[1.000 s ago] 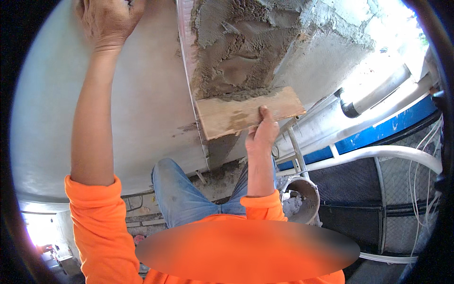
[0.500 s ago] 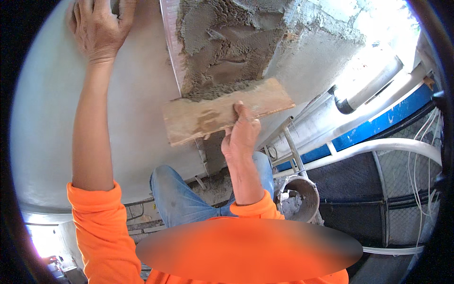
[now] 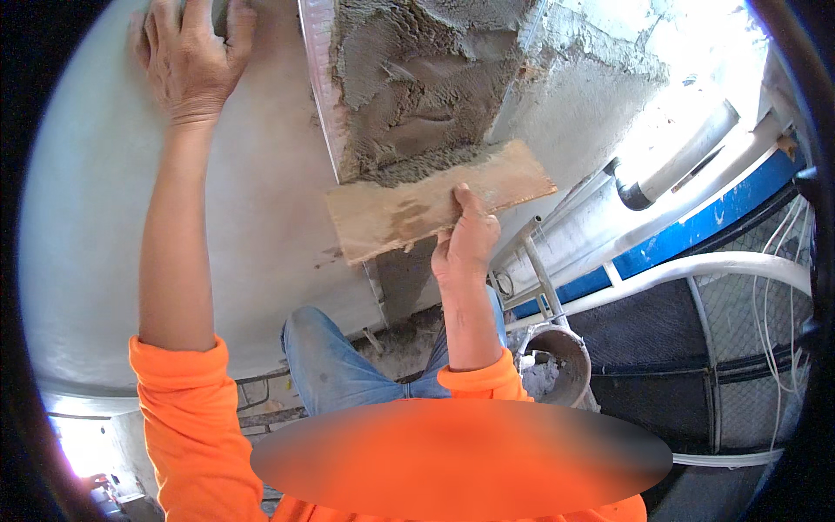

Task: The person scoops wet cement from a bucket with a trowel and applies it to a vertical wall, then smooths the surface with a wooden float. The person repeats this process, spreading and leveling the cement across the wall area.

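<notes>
My right hand [image 3: 470, 244] grips a flat wooden board [image 3: 391, 217], thumb on its near face and the other fingers mostly hidden beneath. Wet grey mortar [image 3: 426, 165] lies heaped along the board's far edge, which meets a rough strip of fresh mortar [image 3: 435, 78] on the wall. Bordering that strip on the left is a thin pale edging strip [image 3: 320, 78]. Far left, my left hand [image 3: 193, 70] rests with fingers apart on a smooth grey wall surface [image 3: 261, 191]; its fingertips run to the picture's top edge.
A round bucket [image 3: 570, 357] with pale grey material inside stands right of my knees, beside a metal ladder-like frame [image 3: 541, 270]. White pipes [image 3: 678, 157], a blue band [image 3: 678, 235], a curved white rail [image 3: 713, 265] and dark mesh panels [image 3: 644, 339] fill the right side.
The wooden board in my right hand has shifted to the right along the mortar strip's lower end, tilting slightly more. My left hand stays almost where it was.
</notes>
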`<state>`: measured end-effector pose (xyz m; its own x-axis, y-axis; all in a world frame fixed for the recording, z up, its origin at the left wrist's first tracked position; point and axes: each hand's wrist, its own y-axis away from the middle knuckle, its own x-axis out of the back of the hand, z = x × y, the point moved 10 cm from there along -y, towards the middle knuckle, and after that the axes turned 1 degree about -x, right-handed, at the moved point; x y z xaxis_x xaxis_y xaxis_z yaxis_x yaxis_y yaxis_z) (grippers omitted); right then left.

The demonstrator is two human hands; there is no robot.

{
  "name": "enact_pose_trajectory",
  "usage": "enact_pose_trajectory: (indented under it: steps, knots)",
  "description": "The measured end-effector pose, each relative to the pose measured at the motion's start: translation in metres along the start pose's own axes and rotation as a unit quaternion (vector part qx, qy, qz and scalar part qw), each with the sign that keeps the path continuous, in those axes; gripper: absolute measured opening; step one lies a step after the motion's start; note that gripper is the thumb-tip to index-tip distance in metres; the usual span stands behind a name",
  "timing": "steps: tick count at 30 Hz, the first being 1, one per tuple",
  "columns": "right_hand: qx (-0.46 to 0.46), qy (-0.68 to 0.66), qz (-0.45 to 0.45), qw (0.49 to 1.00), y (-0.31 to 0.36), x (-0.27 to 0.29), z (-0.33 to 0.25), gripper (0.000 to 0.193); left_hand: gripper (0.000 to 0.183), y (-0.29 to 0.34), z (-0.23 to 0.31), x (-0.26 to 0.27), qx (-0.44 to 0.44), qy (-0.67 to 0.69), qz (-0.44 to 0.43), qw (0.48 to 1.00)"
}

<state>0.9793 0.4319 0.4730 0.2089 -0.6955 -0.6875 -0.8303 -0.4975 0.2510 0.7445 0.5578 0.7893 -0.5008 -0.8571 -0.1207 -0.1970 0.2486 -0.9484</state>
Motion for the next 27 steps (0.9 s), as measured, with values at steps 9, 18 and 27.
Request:
enact_pose_trajectory:
  steps: [9,18,27]
  knots:
    - [0.005,-0.007,-0.004,1.0,0.011,-0.016,-0.01,0.022,0.043,-0.001,0.002,0.0,0.007,0.009,-0.015,1.0]
    - [-0.003,-0.031,-0.027,0.999,0.039,-0.041,0.0,0.022,0.047,0.008,-0.01,-0.011,-0.012,0.063,0.01,0.998]
    - [-0.022,-0.111,-0.071,0.991,0.002,0.095,-0.052,0.026,0.038,0.014,-0.015,-0.021,-0.01,0.07,0.041,0.997]
